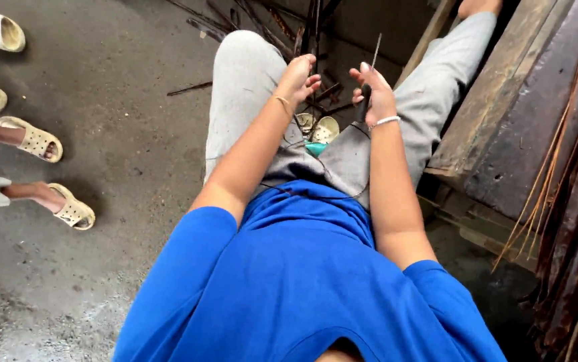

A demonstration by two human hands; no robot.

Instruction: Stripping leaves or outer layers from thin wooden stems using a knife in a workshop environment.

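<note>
I sit in a blue shirt and grey trousers, looking down past my knees. My left hand point(297, 77) is closed around several thin dark metal rods point(314, 27) that stand upright between my legs. My right hand point(372, 94) grips a dark-handled tool point(366, 94) whose thin metal tip points up next to the rods. A bracelet sits on each wrist. Below my hands lie my two light sandals point(326, 129) and a small teal object point(315, 149) on my lap.
More thin rods point(198, 20) lie on the grey concrete floor ahead. Weathered wooden planks point(503, 100) and long thin strips point(547, 174) are stacked at the right. Other people's feet in cream sandals point(34, 141) stand at the left edge.
</note>
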